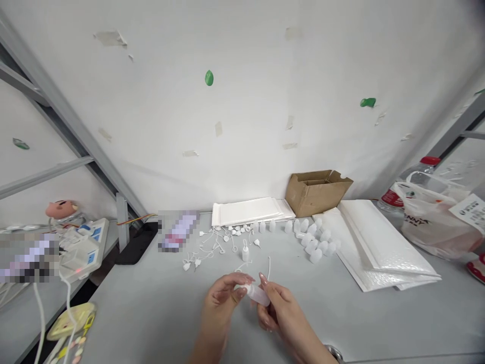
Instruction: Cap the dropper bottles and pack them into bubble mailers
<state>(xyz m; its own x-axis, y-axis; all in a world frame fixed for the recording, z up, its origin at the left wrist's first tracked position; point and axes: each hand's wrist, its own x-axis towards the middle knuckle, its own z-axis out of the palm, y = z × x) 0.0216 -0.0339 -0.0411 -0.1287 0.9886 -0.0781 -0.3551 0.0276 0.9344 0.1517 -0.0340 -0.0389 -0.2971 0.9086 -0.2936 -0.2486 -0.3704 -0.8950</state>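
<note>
Near the front of the grey table, my right hand grips a small translucent white bottle by its body. My left hand pinches the neck end of the same bottle; its fingers partly hide that end. A thin white strap sticks up just behind my hands. Farther back stands a small capped bottle with a looped strap. White caps with curly straps lie scattered to its left. Several translucent bottles are grouped to the back right.
An open cardboard box stands against the wall. White padded envelopes lie at the right, beside a plastic bag and a red-capped bottle. At the left are a pixelated item, a power strip and cables.
</note>
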